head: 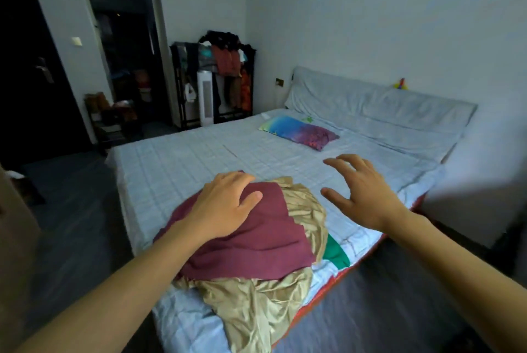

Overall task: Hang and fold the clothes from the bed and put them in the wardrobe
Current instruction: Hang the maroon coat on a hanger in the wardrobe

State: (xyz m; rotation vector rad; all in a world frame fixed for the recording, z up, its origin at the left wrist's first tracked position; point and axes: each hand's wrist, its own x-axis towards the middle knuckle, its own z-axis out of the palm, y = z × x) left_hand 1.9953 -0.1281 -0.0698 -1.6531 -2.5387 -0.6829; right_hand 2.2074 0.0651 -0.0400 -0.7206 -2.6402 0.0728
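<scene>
On the bed (176, 158) the clothes (256, 252) lie heaped, seemingly none folded yet. Left hand (225, 207) rests fingers-out on the maroon top; right hand (359, 195) hovers spread, empty, beside it.

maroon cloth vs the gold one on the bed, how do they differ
The maroon cloth looks matte and lies fairly flat on top of the pile; the gold cloth is shiny, crumpled and sits under it, spreading out toward the near edge of the bed. The left hand rests on the maroon cloth, while nothing touches the gold one; the right hand hovers open beside the pile. Both are unfolded and in one heap.
</scene>
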